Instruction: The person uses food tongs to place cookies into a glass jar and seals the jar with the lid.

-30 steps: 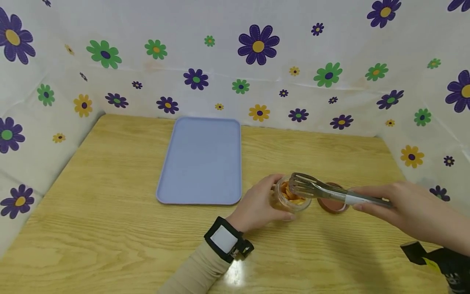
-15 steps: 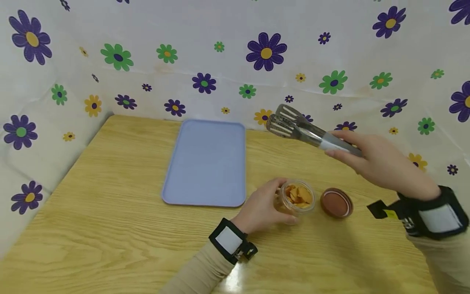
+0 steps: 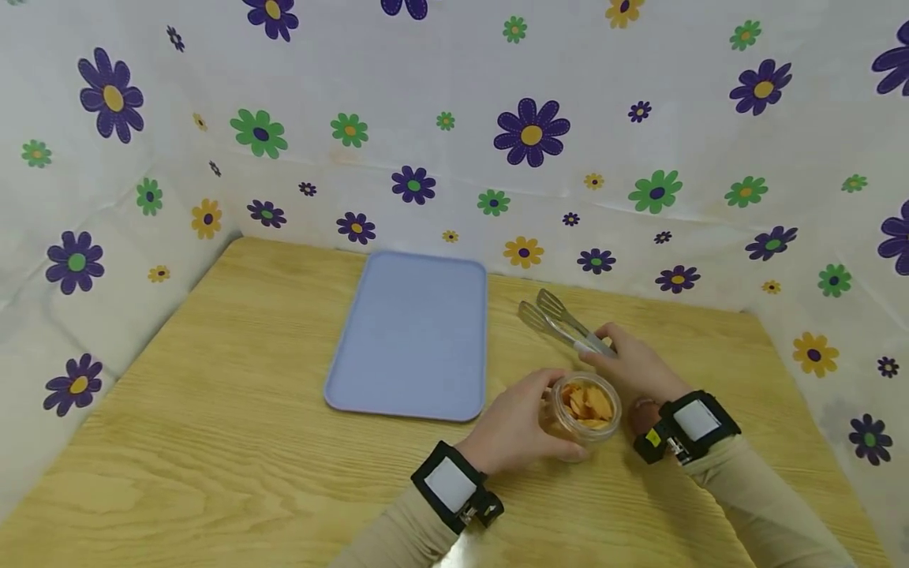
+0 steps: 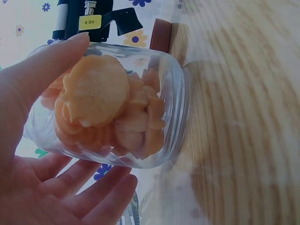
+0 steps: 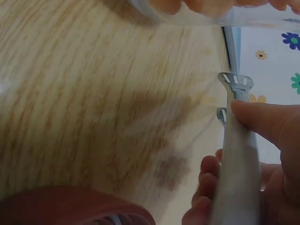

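Observation:
My left hand (image 3: 521, 422) grips a clear jar (image 3: 616, 410) on the wooden table, thumb on one side and fingers on the other. Thin orange-yellow chips (image 3: 588, 402) partly fill it; through its wall they also show in the left wrist view. Behind the jar, my right hand (image 3: 635, 363) holds metal tongs (image 5: 241, 164) by the handles, low over the table. Their slotted heads (image 3: 534, 317) point back and left, spread apart with nothing between them. A brown lid (image 3: 642, 414) lies right of the jar, partly hidden by the right wrist strap.
A light blue tray (image 3: 412, 339) lies on the wooden table (image 3: 234, 410), left of the jar. A white cloth (image 3: 440, 71) with printed flowers rises along the table's back and sides.
The tongs went from over the jar up and away, then down behind it near the table, with the right hand still holding them. The left hand keeps its hold on the jar.

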`<state>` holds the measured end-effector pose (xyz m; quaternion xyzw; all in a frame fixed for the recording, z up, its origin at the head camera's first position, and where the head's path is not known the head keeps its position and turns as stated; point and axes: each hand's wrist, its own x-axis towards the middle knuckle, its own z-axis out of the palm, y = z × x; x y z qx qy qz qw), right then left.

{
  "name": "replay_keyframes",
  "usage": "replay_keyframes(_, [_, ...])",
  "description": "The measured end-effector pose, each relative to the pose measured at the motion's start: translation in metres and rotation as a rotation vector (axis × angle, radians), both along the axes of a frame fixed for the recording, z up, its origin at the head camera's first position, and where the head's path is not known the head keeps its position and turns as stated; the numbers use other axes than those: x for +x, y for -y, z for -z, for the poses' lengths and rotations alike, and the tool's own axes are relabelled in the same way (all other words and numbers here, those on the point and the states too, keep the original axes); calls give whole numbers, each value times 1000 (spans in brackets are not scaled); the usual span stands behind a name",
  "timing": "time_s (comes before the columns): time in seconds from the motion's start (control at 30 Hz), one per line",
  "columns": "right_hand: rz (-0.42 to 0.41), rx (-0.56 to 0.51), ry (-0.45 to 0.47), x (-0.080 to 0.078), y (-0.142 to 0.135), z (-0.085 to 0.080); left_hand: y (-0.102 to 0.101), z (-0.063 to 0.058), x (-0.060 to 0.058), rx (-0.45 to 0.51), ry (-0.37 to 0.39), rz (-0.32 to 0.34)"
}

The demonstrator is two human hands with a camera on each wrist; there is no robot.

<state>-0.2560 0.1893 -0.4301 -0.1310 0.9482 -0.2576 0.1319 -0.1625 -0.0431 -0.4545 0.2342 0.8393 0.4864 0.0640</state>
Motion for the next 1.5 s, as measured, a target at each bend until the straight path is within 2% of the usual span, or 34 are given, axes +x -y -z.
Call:
replay_keyframes(0.23, [-25, 8, 55, 5, 3, -2, 0, -2, 0, -20, -30, -3])
replay_keyframes(0.47, [-11, -10, 97, 6, 0, 1, -1, -2, 1, -19, -4, -1])
replay_keyframes(0.63, [0, 45, 61, 12, -22, -22, -3, -2, 1, -15, 2, 1])
replay_keyframes(0.77, [-121, 78, 58, 27, -48, -40, -2, -2, 1, -9, 4, -2])
replay_keyframes(0.87, [-194, 122, 72, 42, -58, -33, -1, -2, 1, 1, 9, -6])
replay_keyframes(0.93, [-195, 161, 44, 53, -60, -21, -1, -1, 1, 8, 13, -4])
replay_keyframes(1.03, [-173, 165, -73, 65, -62, -3, -2, -1, 0, 9, 16, 5])
replay_keyframes(1.13, [-137, 129, -161, 70, -65, 6, -1, -1, 0, 9, 18, 6])
replay_keyframes(1.27, [-101, 159, -151, 71, -69, 4, -1, -2, 0, 13, 26, 4])
replay_keyframes(1.4, [-101, 251, -131, 70, -70, -4, -1, -2, 1, 13, 28, 4])
replay_keyframes(1.5, [-107, 260, -126, 69, -69, -8, -2, -3, 1, 10, 27, 5])
